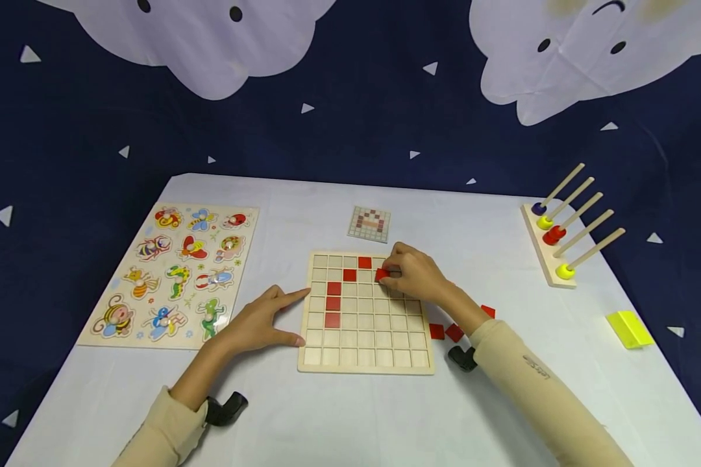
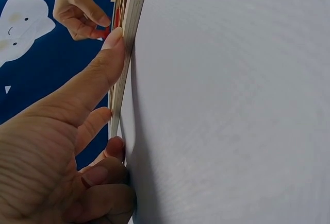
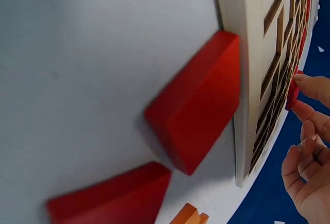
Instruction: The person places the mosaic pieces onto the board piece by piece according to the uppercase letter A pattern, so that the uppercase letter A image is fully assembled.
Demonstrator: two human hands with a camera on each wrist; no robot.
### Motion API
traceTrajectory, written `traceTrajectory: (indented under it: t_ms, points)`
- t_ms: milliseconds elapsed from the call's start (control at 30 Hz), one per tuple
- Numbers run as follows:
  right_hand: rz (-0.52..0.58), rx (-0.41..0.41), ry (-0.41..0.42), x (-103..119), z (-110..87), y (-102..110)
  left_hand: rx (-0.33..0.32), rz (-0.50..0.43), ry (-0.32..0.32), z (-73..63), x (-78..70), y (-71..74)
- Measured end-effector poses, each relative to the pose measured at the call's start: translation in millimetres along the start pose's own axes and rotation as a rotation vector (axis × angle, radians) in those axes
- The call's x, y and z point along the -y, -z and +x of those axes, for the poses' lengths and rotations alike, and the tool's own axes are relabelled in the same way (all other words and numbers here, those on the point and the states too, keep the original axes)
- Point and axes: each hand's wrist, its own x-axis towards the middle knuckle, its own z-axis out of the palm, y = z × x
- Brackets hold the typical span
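Observation:
A wooden grid board (image 1: 366,357) lies in the middle of the table, with several red square tiles (image 1: 333,303) set in its cells as a stepped line. My right hand (image 1: 413,272) pinches another red tile (image 3: 294,91) between thumb and fingertips, over the second row from the far edge. Along the board's left side, my left hand (image 1: 259,321) touches the frame with an extended index finger and thumb; its other fingers bend in beneath, as the left wrist view shows. Loose red tiles (image 1: 437,332) lie against and beside the board's right edge, partly under the right forearm.
Beyond the board lies a small pattern card (image 1: 369,224) with a coloured grid. An insect puzzle board (image 1: 181,272) is at the left. On the right are a pegged stand (image 1: 546,250) with coloured beads and a yellow block (image 1: 629,329).

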Motion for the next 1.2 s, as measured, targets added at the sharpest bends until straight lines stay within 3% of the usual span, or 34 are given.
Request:
traceTrajectory:
  t_ms: [267, 533, 733, 967, 1200]
  points:
    - [0.032, -0.011, 0.045, -2, 3.2, -1, 0.000, 0.011, -0.002, 0.6, -2.0, 0.6]
    - [0.081, 0.080, -0.068, 1, 5.1, 2, 0.000, 0.009, -0.003, -0.2, -1.4, 0.5]
    - [0.054, 0.086, -0.075, 2, -1.2, 10, -0.002, 0.009, -0.003, -0.4, 0.1, 0.1]
    - [0.090, 0.065, -0.066, -7, -32.3, 27, 0.000, 0.012, 0.001, -0.6, 0.3, 0.0]
    - [0.088, 0.052, -0.058, -23, -75.2, 28, -0.003, 0.021, -0.010, -0.8, 0.0, 0.7]
